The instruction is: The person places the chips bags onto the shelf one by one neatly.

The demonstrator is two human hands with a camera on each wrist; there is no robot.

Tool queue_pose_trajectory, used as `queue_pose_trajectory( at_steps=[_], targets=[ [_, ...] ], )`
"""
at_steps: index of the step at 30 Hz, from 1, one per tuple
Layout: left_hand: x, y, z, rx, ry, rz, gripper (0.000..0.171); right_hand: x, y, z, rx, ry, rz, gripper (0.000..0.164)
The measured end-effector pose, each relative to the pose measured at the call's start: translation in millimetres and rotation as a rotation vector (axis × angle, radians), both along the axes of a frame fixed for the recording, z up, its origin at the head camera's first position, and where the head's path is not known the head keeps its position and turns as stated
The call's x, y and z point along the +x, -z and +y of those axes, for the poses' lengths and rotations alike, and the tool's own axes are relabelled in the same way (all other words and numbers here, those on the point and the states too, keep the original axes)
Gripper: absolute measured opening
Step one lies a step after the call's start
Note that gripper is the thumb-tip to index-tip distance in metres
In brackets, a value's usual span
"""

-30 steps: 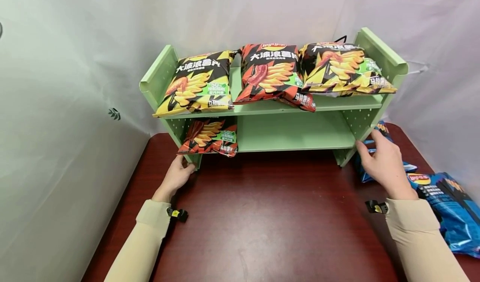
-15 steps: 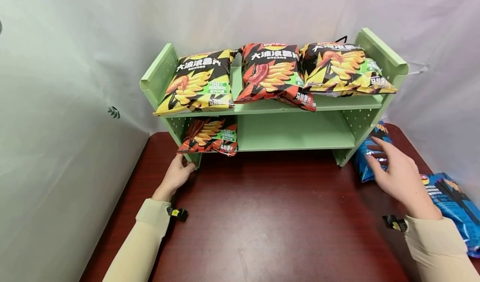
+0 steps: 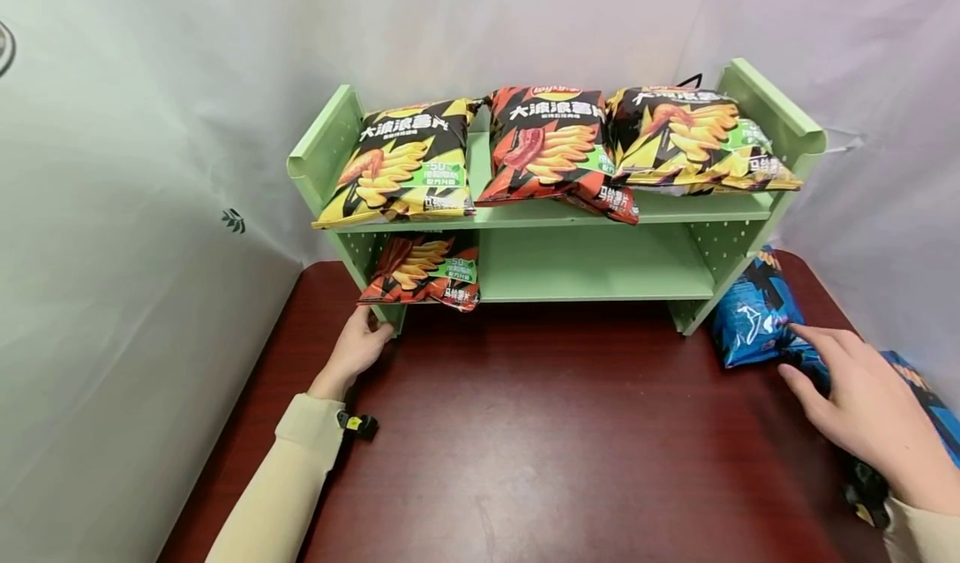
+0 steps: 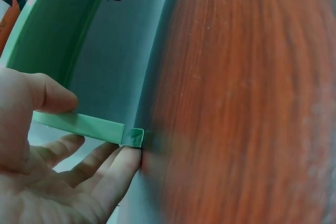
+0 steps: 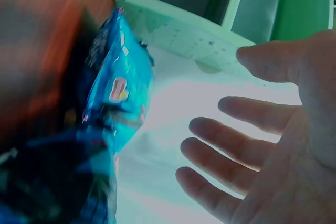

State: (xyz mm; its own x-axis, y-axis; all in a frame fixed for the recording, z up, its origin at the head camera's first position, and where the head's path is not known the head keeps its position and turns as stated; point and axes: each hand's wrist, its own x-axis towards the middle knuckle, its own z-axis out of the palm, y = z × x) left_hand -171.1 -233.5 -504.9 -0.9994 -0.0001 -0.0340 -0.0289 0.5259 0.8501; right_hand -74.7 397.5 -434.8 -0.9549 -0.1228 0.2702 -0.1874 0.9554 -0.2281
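Note:
A light green two-tier shelf [image 3: 600,259] stands at the back of the table. My left hand [image 3: 356,348] grips the lower front edge of its left side panel; in the left wrist view the thumb lies on one side of the green edge [image 4: 86,125] and the fingers on the other. My right hand [image 3: 870,405] is off the shelf, held over the right side of the table with fingers extended and nothing in it. Near its fingertips lies a blue chip bag [image 3: 752,321], also visible in the right wrist view. A second blue chip bag [image 3: 937,421] is partly hidden behind this hand.
On the upper tier rest a yellow-black chip bag [image 3: 405,163], a red-black one [image 3: 547,146] and another yellow-black one [image 3: 686,134]. A red chip bag [image 3: 427,270] sits at the lower tier's left. White curtains [image 3: 150,255] enclose the dark red table [image 3: 525,430].
My right hand has left the shelf's right side panel and moved right and toward me, over the blue bags. The left hand keeps its grip on the left panel.

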Motion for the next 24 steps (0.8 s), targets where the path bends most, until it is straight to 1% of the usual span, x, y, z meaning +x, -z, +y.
queue_pose_trajectory(
  at_steps=[5,13,17,20,24],
  targets=[
    [-0.3,0.7,0.8,-0.02,-0.017,0.005,0.058,13.9,5.4,9.9,0.055,0.023,0.023,0.058],
    [-0.4,2.3,2.6,-0.03,-0.032,0.012,0.054,28.6,17.0,24.8,0.068,0.105,0.07,0.065],
    [-0.4,1.9,2.8,-0.027,-0.03,0.016,0.056,36.9,22.9,30.4,0.086,0.176,0.044,0.077],
    [-0.3,1.9,2.7,-0.018,-0.027,0.013,0.058,43.0,27.6,34.1,0.086,0.208,0.042,0.088],
    [-0.3,2.7,2.2,-0.021,-0.027,0.011,0.057,48.6,31.4,38.6,0.062,0.239,0.032,0.113]
  ],
)
